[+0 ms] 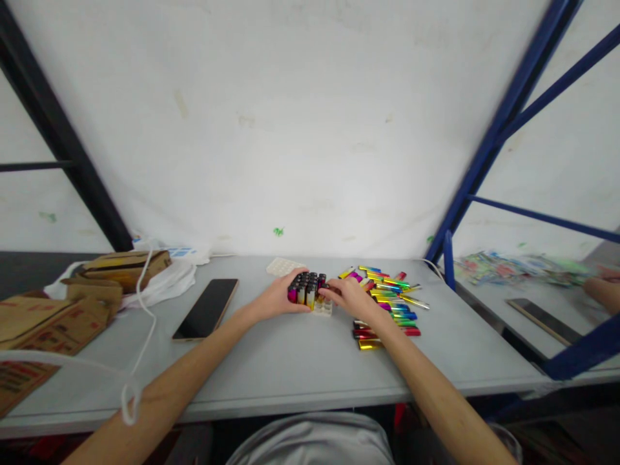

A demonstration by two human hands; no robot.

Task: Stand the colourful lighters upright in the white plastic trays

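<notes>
Several upright lighters (305, 289) with black tops stand packed together in a pale tray (323, 308) at the middle of the table. My left hand (281, 296) is wrapped round the left side of this group. On the group's right side, my right hand (349, 296) pinches the dark top of one lighter, partly hidden by the fingers. Loose shiny lighters (387, 300) in many colours lie in a pile to the right, some under my right forearm. Behind the left hand lies a second pale tray (282, 266), flat on the table.
A black phone (207, 310) lies on the grey table (290, 368), left of the hands. Cardboard boxes (62, 313), white plastic and a white cable (145, 284) are farther left. Blue metal posts (484, 148) rise at right; beyond them are another phone (545, 321) and a person's hand (603, 287).
</notes>
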